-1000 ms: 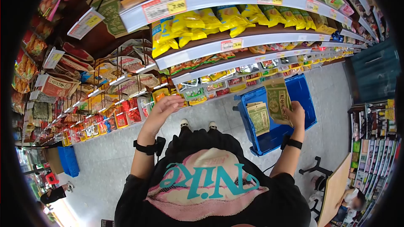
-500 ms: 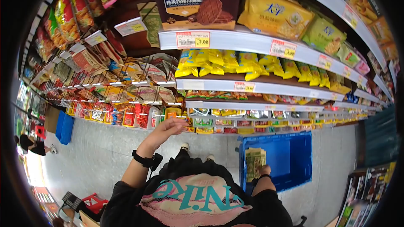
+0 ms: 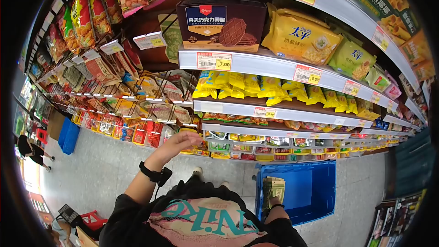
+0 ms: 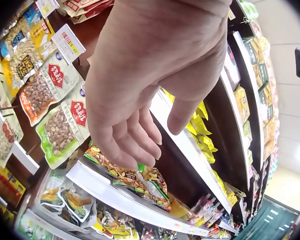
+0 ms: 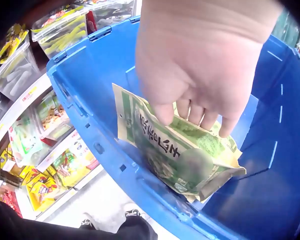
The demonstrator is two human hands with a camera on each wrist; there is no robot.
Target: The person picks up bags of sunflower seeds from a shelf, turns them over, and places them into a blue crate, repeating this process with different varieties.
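Observation:
Inside the blue crate (image 3: 315, 174), at its left side, my right hand (image 3: 274, 200) is down at several green-and-cream snack packets (image 3: 277, 187). The right wrist view has these packets (image 5: 160, 150) standing tilted together, dark lettering on the front one. There my right hand (image 5: 195, 65) holds a green packet at its top, thumb on the near side and fingers on the far side. My left hand (image 3: 176, 145) hangs loosely bent before the lower shelves, holding nothing. In the left wrist view the left hand (image 4: 145, 90) overlaps shelved snack bags (image 4: 135, 182).
Shelves ahead carry a chocolate crisp box (image 3: 222, 25), yellow cracker packs (image 3: 302, 34) and small yellow bags (image 3: 242, 82). Hanging snack bags (image 3: 98, 71) fill the left. Another blue crate (image 3: 68, 135) stands on the floor at far left, near a person (image 3: 29, 148).
My right hand has gone down into the crate with the green packet it held above it. The left hand stays raised near the shelves. The head view has turned up toward the shelves.

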